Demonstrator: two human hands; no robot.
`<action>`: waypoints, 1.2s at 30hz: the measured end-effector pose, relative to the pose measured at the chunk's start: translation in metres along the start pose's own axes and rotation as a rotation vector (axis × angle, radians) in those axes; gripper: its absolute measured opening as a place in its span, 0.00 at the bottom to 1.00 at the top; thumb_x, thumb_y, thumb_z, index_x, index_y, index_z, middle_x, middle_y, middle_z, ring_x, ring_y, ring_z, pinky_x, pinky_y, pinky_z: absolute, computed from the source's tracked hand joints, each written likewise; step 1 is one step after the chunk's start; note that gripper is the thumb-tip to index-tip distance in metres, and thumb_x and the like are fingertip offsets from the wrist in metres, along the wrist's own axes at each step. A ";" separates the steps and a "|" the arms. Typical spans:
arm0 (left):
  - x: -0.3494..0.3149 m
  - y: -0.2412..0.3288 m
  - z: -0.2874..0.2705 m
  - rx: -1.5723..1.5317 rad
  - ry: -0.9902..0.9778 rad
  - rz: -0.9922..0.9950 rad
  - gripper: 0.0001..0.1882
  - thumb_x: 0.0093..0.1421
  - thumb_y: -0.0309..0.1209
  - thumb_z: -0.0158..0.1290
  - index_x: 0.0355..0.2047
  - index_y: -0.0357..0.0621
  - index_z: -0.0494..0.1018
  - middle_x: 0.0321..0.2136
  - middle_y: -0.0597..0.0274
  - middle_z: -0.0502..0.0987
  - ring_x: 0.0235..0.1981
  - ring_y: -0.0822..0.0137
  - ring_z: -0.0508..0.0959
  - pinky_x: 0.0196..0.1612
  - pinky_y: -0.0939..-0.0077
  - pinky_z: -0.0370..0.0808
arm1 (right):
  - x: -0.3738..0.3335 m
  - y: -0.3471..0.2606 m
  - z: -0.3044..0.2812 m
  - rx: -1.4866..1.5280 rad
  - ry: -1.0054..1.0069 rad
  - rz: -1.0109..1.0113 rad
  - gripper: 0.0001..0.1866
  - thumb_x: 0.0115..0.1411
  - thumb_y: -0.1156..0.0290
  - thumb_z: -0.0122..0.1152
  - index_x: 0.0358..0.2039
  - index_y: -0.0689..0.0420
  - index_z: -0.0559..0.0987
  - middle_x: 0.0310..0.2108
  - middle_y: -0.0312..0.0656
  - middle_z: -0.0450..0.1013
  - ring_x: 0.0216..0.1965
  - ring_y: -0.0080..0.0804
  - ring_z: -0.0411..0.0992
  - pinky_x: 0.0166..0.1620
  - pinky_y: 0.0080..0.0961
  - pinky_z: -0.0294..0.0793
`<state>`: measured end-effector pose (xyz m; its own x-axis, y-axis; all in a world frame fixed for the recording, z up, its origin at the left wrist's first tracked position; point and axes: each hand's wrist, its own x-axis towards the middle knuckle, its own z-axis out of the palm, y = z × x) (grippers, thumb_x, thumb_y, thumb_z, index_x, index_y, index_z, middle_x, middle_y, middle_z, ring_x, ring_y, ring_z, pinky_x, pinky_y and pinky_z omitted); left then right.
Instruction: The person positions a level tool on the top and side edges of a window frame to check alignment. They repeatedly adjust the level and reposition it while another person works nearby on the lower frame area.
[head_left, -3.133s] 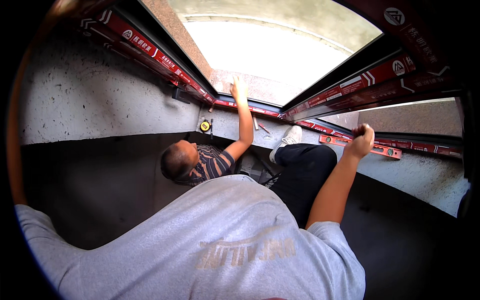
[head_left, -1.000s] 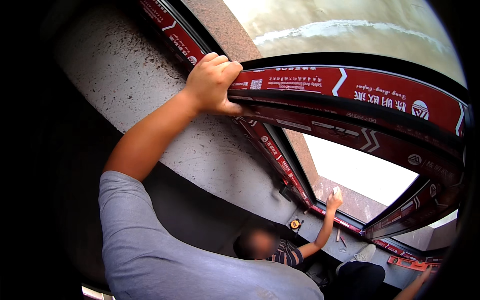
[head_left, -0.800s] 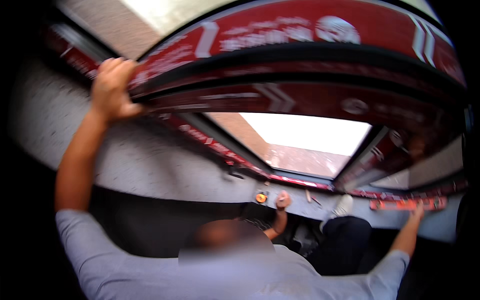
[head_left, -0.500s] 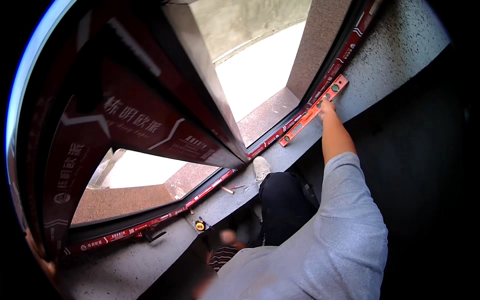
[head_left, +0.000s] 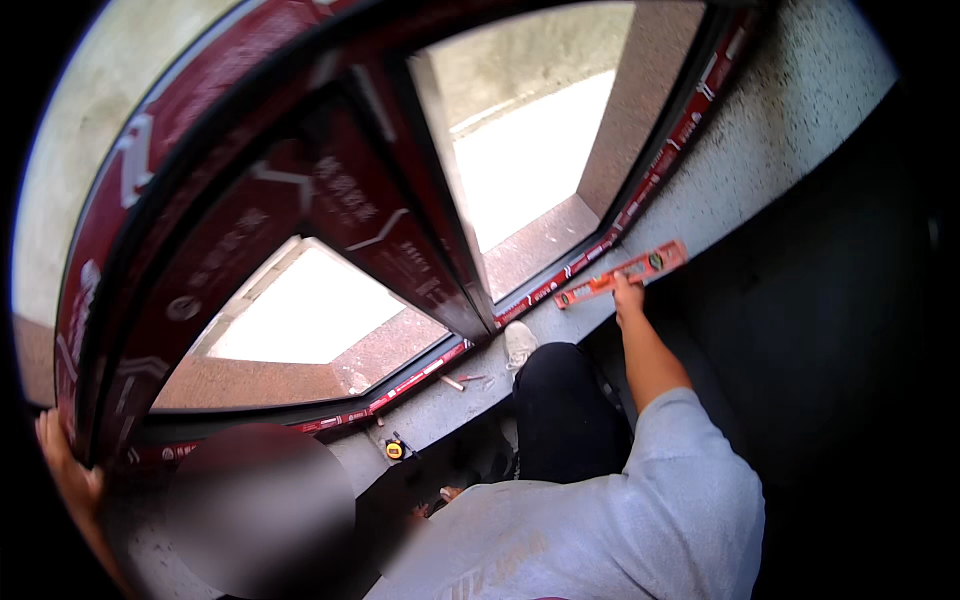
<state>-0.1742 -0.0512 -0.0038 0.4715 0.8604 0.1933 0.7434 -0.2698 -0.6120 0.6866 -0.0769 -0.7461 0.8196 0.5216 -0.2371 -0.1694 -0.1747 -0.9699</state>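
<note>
My right hand [head_left: 627, 289] is closed round the middle of an orange-red spirit level [head_left: 658, 261]. The level is held at a slant above the grey sill, a little apart from the red-wrapped window frame [head_left: 430, 366]. At the far left rim, my left hand [head_left: 66, 458] grips the upright edge of a window panel wrapped in dark red film [head_left: 235, 245]. Its fingers bend round that edge, and part of the hand is cut off by the dark rim.
A blurred rounded shape [head_left: 260, 510], apparently another person's head, covers the lower left of the frame. On the sill [head_left: 560, 322] lie a yellow tape measure [head_left: 396, 449] and a small pale stick [head_left: 453, 383]. My white shoe [head_left: 519, 345] rests there too.
My right hand has drawn the spirit level away from the frame, toward me. The red panel has shifted in view, uncovering more of the left opening. The blurred head shape has come in at lower left.
</note>
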 end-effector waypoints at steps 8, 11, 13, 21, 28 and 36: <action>0.017 0.025 -0.029 -0.125 0.149 -0.109 0.31 0.37 0.48 0.62 0.35 0.37 0.70 0.32 0.44 0.70 0.39 0.42 0.70 0.48 0.53 0.69 | -0.073 -0.189 -0.069 0.266 0.010 -0.245 0.07 0.57 0.77 0.61 0.36 0.54 0.77 0.39 0.34 0.74 0.44 0.29 0.73 0.53 0.28 0.72; 0.014 0.024 -0.039 -0.141 0.118 -0.091 0.30 0.38 0.49 0.65 0.36 0.39 0.72 0.33 0.48 0.73 0.41 0.44 0.71 0.50 0.56 0.71 | -0.098 -0.328 -0.114 0.547 -0.099 -0.235 0.02 0.56 0.73 0.55 0.31 0.51 0.74 0.33 0.31 0.69 0.38 0.29 0.69 0.52 0.27 0.68; 0.015 0.035 -0.057 -0.089 0.118 -0.087 0.35 0.42 0.56 0.66 0.39 0.38 0.74 0.37 0.49 0.76 0.45 0.46 0.73 0.57 0.56 0.71 | -0.128 -0.423 -0.145 0.813 -0.056 -0.218 0.00 0.57 0.70 0.54 0.29 0.49 0.72 0.30 0.32 0.70 0.36 0.33 0.71 0.61 0.52 0.72; 0.012 0.050 -0.090 -0.400 0.058 -0.079 0.39 0.52 0.54 0.67 0.54 0.34 0.74 0.47 0.43 0.78 0.55 0.42 0.75 0.62 0.54 0.71 | -0.191 -0.630 -0.277 0.859 -0.875 -0.683 0.25 0.78 0.56 0.45 0.49 0.70 0.76 0.46 0.58 0.79 0.57 0.53 0.76 0.70 0.52 0.69; 0.036 0.059 -0.108 -0.359 0.232 -0.087 0.42 0.61 0.68 0.56 0.46 0.32 0.76 0.39 0.42 0.81 0.47 0.45 0.81 0.52 0.55 0.76 | -0.263 -0.670 -0.176 1.119 -0.848 -0.688 0.21 0.74 0.58 0.56 0.49 0.68 0.74 0.41 0.52 0.78 0.52 0.42 0.78 0.66 0.48 0.74; 0.137 0.164 -0.196 -0.729 0.643 0.260 0.44 0.58 0.66 0.64 0.56 0.37 0.74 0.45 0.44 0.82 0.48 0.49 0.84 0.53 0.56 0.80 | -0.308 -0.718 0.042 1.447 -0.849 -0.514 0.14 0.67 0.64 0.58 0.45 0.62 0.77 0.28 0.45 0.79 0.40 0.44 0.82 0.63 0.62 0.76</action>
<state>0.1050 -0.0627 0.0729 0.6674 0.3986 0.6290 0.5882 -0.8002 -0.1172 0.5326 -0.0772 0.0209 0.5345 0.6157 0.5790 -0.7023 0.7047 -0.1010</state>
